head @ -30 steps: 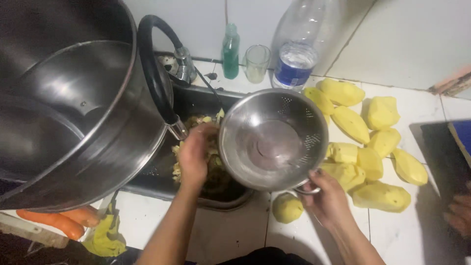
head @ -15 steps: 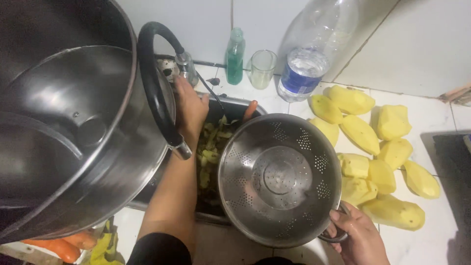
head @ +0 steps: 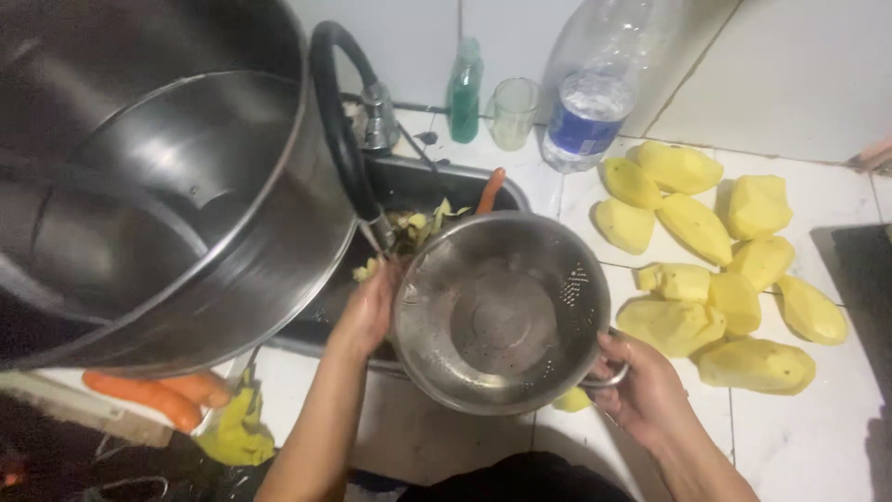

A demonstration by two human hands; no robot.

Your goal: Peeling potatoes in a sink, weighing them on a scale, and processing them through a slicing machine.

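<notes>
**Steel colander held over the sink**

Head view: my right hand (head: 646,395) sits at about five o'clock on the round perforated stainless-steel colander (head: 497,311), fingers wrapped tight around its thin wire handle loop. The colander hangs tilted over the near edge of the dark rectangular sink (head: 409,181), its bare inside facing up at me.

My left hand (head: 370,311) is at nine o'clock of the colander, just beside its rim, reaching down into the sink among the pale yellow vegetable peelings (head: 413,223). Whether those fingers are spread or gripping something I cannot tell; the colander rim and the peelings hide them.

At twelve o'clock of the colander an orange carrot (head: 490,189) pokes up from the sink. A large shiny steel stockpot (head: 158,186) fills the ten o'clock side, its black handle (head: 339,121) curving over the sink. Peeled yellow potatoes (head: 706,251) lie on the white tiled counter (head: 808,446) at three o'clock. A clear plastic bottle with a blue label (head: 590,102), a small glass tumbler (head: 513,113) and a green bottle (head: 465,90) stand at one o'clock. Two more orange carrots (head: 153,395) lie at eight o'clock.
</notes>
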